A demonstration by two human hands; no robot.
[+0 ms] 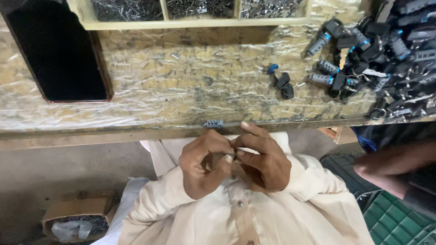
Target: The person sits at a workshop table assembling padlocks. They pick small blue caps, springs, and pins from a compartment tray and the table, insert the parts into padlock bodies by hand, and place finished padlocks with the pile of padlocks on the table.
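Left hand [205, 164]: fingers curled together, pinching a small shiny metal part [230, 157] – mostly hidden, shape unclear.
Right hand [263, 159]: fingers clamped on the same part, below the near edge of the surface.
Surface [181, 86]: chipboard under crinkled clear plastic.
Near edge: small grey ridged metal cylinder [213, 123].
Right edge: heap of grey-black lock barrels with keys [386, 59].

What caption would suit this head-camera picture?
Both hands, left hand and right hand, pinch a small metal part below a workbench strewn with lock cylinders.

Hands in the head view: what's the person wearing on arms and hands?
Both the left hand and the right hand are bare, no gloves. Long, loose cream sleeves reach the wrists, part of a matching buttoned shirt.
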